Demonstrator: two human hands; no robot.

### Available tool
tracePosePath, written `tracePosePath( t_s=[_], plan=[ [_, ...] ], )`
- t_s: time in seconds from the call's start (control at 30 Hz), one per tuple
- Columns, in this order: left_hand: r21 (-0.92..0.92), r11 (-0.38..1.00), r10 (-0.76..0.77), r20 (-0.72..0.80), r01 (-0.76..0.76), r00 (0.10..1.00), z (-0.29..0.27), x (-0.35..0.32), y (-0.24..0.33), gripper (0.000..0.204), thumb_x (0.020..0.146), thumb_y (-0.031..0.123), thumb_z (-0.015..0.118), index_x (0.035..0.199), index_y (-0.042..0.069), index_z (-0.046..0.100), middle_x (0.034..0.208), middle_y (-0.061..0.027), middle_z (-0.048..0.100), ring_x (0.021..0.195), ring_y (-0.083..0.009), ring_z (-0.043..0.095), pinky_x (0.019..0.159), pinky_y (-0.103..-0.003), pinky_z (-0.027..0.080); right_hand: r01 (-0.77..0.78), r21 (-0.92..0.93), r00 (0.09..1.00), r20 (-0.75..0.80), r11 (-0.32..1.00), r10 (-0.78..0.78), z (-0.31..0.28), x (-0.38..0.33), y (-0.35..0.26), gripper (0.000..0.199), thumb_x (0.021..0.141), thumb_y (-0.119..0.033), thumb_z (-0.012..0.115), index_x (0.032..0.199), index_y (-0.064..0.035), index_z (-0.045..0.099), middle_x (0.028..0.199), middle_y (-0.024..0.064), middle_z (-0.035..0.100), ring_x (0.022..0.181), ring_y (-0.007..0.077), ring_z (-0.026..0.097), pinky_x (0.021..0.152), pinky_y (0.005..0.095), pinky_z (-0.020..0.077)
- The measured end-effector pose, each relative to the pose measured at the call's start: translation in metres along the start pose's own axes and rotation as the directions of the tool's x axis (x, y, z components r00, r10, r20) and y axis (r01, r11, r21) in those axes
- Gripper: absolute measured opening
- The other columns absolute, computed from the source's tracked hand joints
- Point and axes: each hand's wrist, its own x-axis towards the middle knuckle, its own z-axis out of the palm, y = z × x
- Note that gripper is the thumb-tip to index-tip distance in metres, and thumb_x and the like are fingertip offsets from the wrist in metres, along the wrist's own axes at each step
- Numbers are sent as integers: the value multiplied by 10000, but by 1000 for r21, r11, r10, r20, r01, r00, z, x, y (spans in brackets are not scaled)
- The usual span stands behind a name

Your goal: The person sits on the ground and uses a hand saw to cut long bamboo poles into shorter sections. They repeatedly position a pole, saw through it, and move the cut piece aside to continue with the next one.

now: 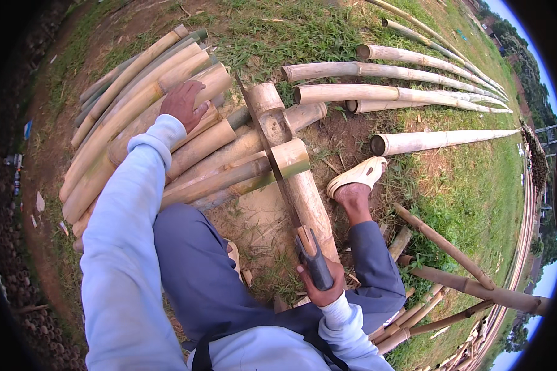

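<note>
My right hand [326,285] is wrapped round the dark handle of a hand saw [275,162], low in front of me. The saw's long, rusty-looking blade points away from me and crosses a cut bamboo piece [289,154] near its end. That piece lies over a thick bamboo log [309,201] with a notch hollowed in its far part. Out to the left, my left hand [183,104] rests on a bamboo length [211,80] in a pile, thumb and fingers spread apart. How deep the blade sits in the bamboo I cannot tell.
Long bamboo poles [433,142] lie on the grass at the right, fanning into the distance. A frame of crossed bamboo poles [470,287] stands near my left-leaning right leg [374,260]. Pale sawdust [260,210] covers the ground between my feet. Litter dots the bare soil at far left.
</note>
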Motion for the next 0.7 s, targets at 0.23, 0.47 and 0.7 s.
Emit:
tracePosePath(
  t_s=[0.23,0.47,0.7],
  plan=[
    [242,967,48,121,-76,992,19,74,18,564,976,296,601,1500,127,480,1584,-31,456,1444,-226,418,1209,-429,327,-11,-10,1000,7,1000,11,4,-1,1,176,868,-17,750,1031,9,687,704,103,606,592,179,575,588,312,468],
    [365,917,49,298,-161,953,-10,82,29,415,1017,355,514,1357,149,631,1367,-1,637,1283,-186,563,1114,-394,383,-23,8,999,-29,1000,23,4,-2,-1,140,872,-23,746,979,12,664,691,75,584,590,169,554,582,309,453],
    [276,953,169,-137,-126,976,-9,-17,-29,390,966,339,647,1283,114,658,1299,-94,660,1278,-301,567,1097,-435,421,15,2,1000,18,1000,-15,6,0,3,122,891,-21,737,970,27,657,697,81,617,609,144,570,593,297,468]
  ],
)
